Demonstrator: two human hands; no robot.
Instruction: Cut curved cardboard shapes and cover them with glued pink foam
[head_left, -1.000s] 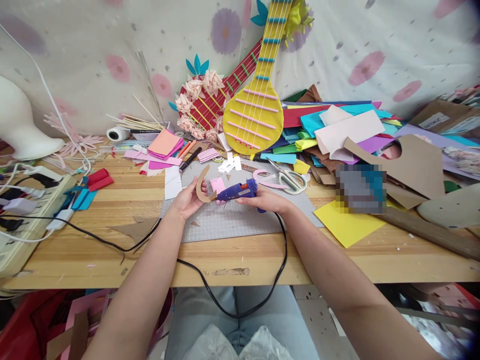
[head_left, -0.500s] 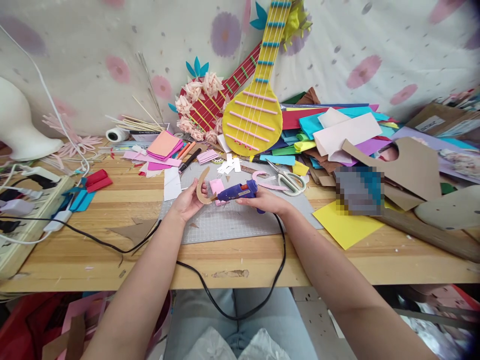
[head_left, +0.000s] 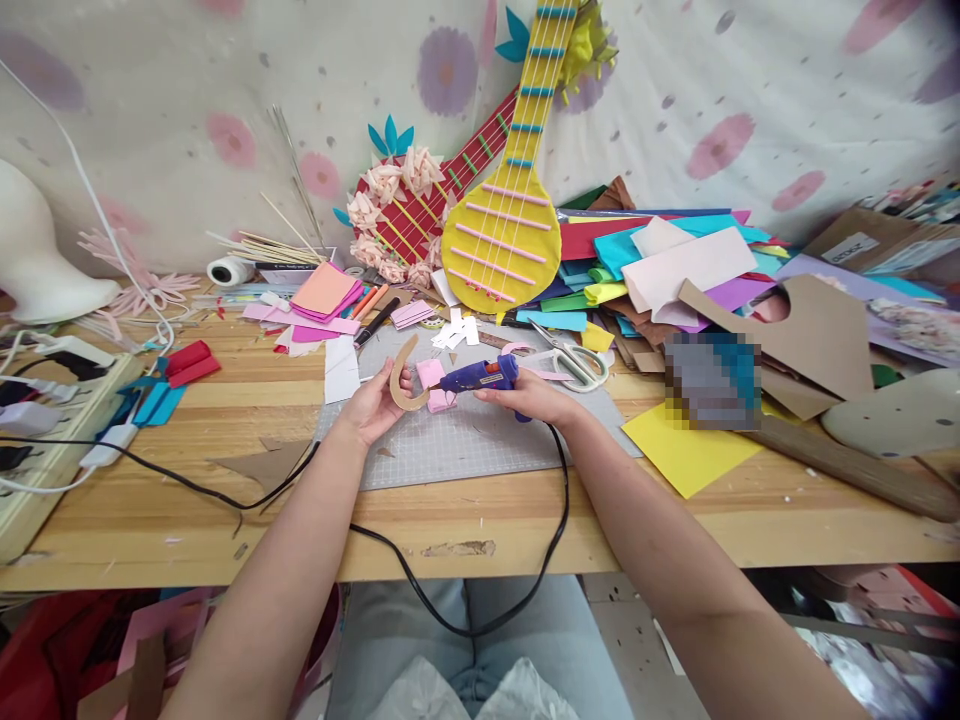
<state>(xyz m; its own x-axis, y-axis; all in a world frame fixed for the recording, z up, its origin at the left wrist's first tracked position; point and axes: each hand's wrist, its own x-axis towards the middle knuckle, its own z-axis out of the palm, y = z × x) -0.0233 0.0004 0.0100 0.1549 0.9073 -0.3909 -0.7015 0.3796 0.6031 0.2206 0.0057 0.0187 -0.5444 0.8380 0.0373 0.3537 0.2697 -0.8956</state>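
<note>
My left hand (head_left: pixel 375 405) is closed on a curved, hook-shaped piece of brown cardboard (head_left: pixel 397 385), held up above the grey cutting mat (head_left: pixel 450 455). In my right hand (head_left: pixel 536 398) is a blue glue gun (head_left: pixel 480 376), gripped by its handle, its nozzle pointing left toward the cardboard. A small gap seems to lie between nozzle and cardboard. Behind the nozzle, pink paper pieces (head_left: pixel 433 375) rest on the mat. Scissors (head_left: pixel 581 368) with pale handles lie just beyond my right hand, over a pink curved strip.
A black cord (head_left: pixel 420 590) loops from the glue gun over the table edge toward the power strip (head_left: pixel 67 450) at left. Yellow and red paper lutes (head_left: pixel 502 245) lean at the back. Colored sheets (head_left: pixel 675 250) pile up at right, near a yellow sheet (head_left: pixel 686 450).
The glue gun has shifted slightly right, so its nozzle has drawn back from the cardboard curve. My left hand keeps its hold; the whole view has moved slightly.
</note>
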